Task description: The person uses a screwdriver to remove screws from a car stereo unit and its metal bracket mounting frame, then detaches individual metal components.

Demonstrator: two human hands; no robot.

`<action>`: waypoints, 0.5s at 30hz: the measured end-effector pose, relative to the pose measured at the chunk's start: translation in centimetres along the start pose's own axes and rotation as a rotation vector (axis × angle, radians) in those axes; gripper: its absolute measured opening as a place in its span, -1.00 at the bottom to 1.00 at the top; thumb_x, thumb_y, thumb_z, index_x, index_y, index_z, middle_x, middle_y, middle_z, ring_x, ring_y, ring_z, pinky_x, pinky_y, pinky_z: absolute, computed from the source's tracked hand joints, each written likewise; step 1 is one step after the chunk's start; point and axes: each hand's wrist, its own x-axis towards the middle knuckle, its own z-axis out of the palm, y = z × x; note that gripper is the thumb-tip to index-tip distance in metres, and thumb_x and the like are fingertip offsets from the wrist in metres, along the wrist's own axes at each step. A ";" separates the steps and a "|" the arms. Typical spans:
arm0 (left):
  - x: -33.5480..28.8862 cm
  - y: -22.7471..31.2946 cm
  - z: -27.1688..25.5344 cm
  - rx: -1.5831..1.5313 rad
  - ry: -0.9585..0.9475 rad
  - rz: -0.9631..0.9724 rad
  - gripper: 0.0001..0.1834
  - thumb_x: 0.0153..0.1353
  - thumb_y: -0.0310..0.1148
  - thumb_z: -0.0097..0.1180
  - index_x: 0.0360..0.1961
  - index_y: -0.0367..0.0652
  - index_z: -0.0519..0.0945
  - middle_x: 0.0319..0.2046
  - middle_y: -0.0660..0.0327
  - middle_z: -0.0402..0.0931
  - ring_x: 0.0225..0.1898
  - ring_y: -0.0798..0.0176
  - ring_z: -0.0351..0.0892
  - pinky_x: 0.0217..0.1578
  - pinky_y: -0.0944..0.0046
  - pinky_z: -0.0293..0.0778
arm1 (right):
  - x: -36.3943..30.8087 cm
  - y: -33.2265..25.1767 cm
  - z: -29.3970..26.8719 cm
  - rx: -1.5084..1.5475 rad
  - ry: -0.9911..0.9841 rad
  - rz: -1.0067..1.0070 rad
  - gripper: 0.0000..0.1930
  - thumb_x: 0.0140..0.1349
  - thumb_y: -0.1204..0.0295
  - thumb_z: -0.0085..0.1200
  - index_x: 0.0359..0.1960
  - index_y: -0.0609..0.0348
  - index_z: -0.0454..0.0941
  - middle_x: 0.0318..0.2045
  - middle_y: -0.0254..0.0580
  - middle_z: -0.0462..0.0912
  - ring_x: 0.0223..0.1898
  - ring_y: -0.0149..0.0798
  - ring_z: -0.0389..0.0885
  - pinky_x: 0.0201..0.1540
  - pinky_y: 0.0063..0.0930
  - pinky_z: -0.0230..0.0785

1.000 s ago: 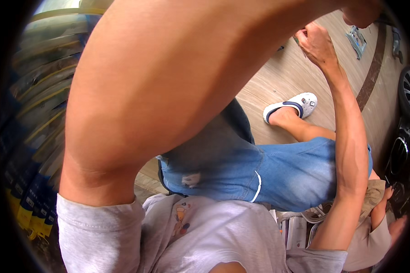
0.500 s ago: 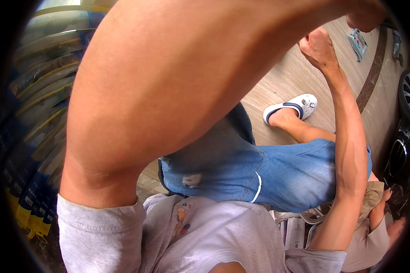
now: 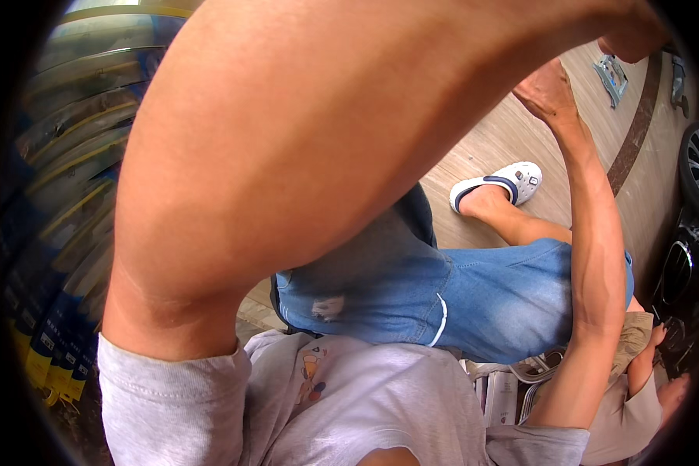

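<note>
My left arm crosses the picture from the lower left to the upper right. At its end my left hand (image 3: 633,45) is cut by the dark rim, so its fingers cannot be read. My right hand (image 3: 550,92) is raised below it, curled closed. The left forearm covers part of its fingers, and anything within them is hidden. Nearest to the hands is a small grey-blue packet (image 3: 613,80) lying on the floor beyond them. Beneath my arms are blue denim shorts (image 3: 512,295) and a foot in a white clog (image 3: 512,182) with a navy strap.
Rows of hanging plastic packages (image 3: 62,342) with yellow and blue ends fill the left side. At the right edge stand a spoked wheel (image 3: 697,159) and glossy black parts (image 3: 682,268). Another person in a beige top (image 3: 617,423) is at lower right, beside white boxes (image 3: 501,396).
Both hands have shifted slightly: the left a little down and to the right, the right lower. Slightly more of the right hand's finger side now lies behind the left forearm.
</note>
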 end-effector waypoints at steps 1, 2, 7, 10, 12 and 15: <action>0.5 -0.1 0.0 0.003 0.007 0.001 -0.78 0.06 -0.47 0.09 -0.31 -0.24 0.74 -0.25 -0.10 0.67 -0.14 -0.14 0.68 -0.09 -0.02 0.57 | 0.2 0.1 0.8 -0.010 -0.036 0.013 -0.69 0.30 0.40 0.03 0.05 0.18 0.60 -0.16 0.09 0.71 -0.13 0.12 0.69 0.02 -0.08 0.53; 0.8 -0.2 0.2 0.007 0.011 -0.007 -0.78 0.06 -0.47 0.09 -0.31 -0.24 0.74 -0.25 -0.10 0.67 -0.14 -0.14 0.68 -0.09 -0.02 0.57 | 0.3 0.1 1.5 -0.008 -0.053 0.017 -0.68 0.29 0.43 0.02 0.05 0.18 0.60 -0.15 0.10 0.71 -0.13 0.12 0.69 0.02 -0.08 0.53; 1.7 0.1 0.1 0.000 0.055 0.019 -0.78 0.06 -0.47 0.09 -0.32 -0.24 0.74 -0.26 -0.10 0.67 -0.15 -0.15 0.68 -0.10 -0.02 0.58 | 0.2 0.7 1.5 -0.017 0.025 -0.067 -0.70 0.30 0.41 0.02 0.03 0.20 0.61 -0.16 0.09 0.71 -0.14 0.10 0.70 0.00 -0.12 0.54; 1.2 -0.3 0.6 0.018 0.035 0.007 -0.78 0.05 -0.47 0.09 -0.32 -0.24 0.74 -0.26 -0.10 0.67 -0.15 -0.15 0.68 -0.10 -0.02 0.58 | 0.0 1.2 1.8 -0.091 0.066 -0.138 -0.72 0.34 0.39 0.02 0.01 0.23 0.61 -0.18 0.09 0.71 -0.15 0.11 0.70 -0.01 -0.13 0.54; 1.6 -0.3 0.5 0.019 0.030 0.017 -0.78 0.05 -0.47 0.09 -0.33 -0.24 0.74 -0.27 -0.10 0.67 -0.16 -0.15 0.68 -0.11 -0.02 0.58 | 0.1 1.1 1.9 -0.134 0.042 -0.139 -0.72 0.34 0.40 0.00 0.00 0.24 0.60 -0.17 0.10 0.71 -0.15 0.11 0.70 -0.01 -0.14 0.55; 4.6 0.7 0.2 -0.008 0.062 0.037 -0.78 0.05 -0.47 0.09 -0.33 -0.24 0.74 -0.27 -0.10 0.67 -0.16 -0.15 0.68 -0.11 -0.03 0.58 | 0.3 0.9 1.8 -0.003 -0.095 0.017 -0.68 0.28 0.45 -0.01 0.03 0.24 0.60 -0.15 0.10 0.71 -0.14 0.11 0.70 0.02 -0.11 0.54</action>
